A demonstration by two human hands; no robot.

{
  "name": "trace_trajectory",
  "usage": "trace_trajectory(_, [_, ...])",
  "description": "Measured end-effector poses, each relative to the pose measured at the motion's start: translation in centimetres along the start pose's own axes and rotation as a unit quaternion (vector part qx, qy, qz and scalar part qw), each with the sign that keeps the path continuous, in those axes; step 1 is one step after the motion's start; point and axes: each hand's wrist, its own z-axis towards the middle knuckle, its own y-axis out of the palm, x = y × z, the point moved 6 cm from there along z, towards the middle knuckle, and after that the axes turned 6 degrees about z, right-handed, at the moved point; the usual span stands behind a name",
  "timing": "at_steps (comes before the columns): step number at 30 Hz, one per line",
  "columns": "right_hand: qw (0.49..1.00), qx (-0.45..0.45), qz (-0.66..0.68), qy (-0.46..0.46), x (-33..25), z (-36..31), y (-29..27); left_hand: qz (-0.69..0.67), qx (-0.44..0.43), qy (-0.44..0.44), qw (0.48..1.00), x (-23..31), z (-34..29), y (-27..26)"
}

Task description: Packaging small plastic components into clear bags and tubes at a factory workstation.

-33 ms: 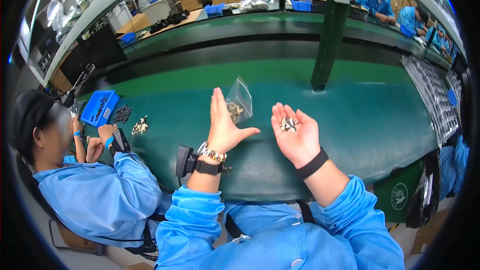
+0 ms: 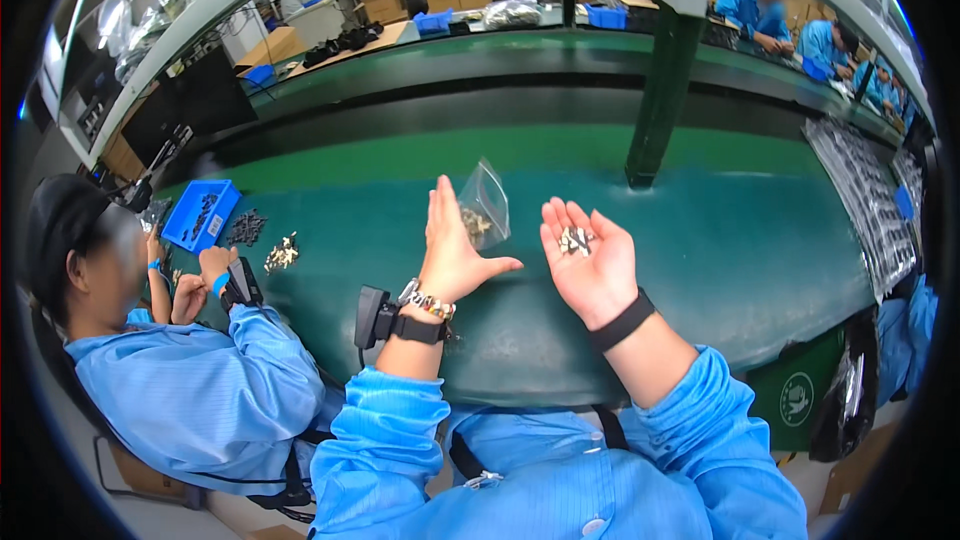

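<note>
My right hand is turned palm up over the green table, its fingers slightly cupped. On the palm lies a small heap of black and cream-coloured parts, too small to name more exactly. My left hand is held upright, fingers straight and together, thumb stretched out toward the right hand, with nothing in it. Just behind it on the table stands a clear plastic zip bag with similar small parts at its bottom. The left hand partly covers the bag; whether they touch I cannot tell.
At left, a co-worker sits near a blue bin of dark parts. Beside it lie a black heap and a cream-and-black heap. A green post rises from the table. Plastic-wrapped trays lie at right.
Both hands keep almost the same pose and place. The whole view has shifted very slightly.
</note>
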Motion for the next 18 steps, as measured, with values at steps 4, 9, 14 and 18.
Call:
trace_trajectory(4, [0.995, -0.068, -0.063, -0.037, 1.4, 3.9, 5.1, -0.028, -0.046, 0.049, 0.997, -0.8, 3.2, 1.1])
trace_trajectory(9, [0.986, -0.078, -0.133, -0.066, 3.1, 6.8, 7.7, -0.13, -0.008, 0.05, 0.99, -1.0, 5.0, 1.2])
trace_trajectory(14, [0.971, -0.098, -0.2, -0.092, 3.2, 7.9, 8.4, -0.187, 0.019, 0.046, 0.981, -0.7, 5.6, 0.5])
trace_trajectory(18, [0.938, -0.129, -0.3, -0.12, 3.2, 8.2, 9.0, -0.206, 0.031, 0.024, 0.978, -1.0, 5.8, 0.3])
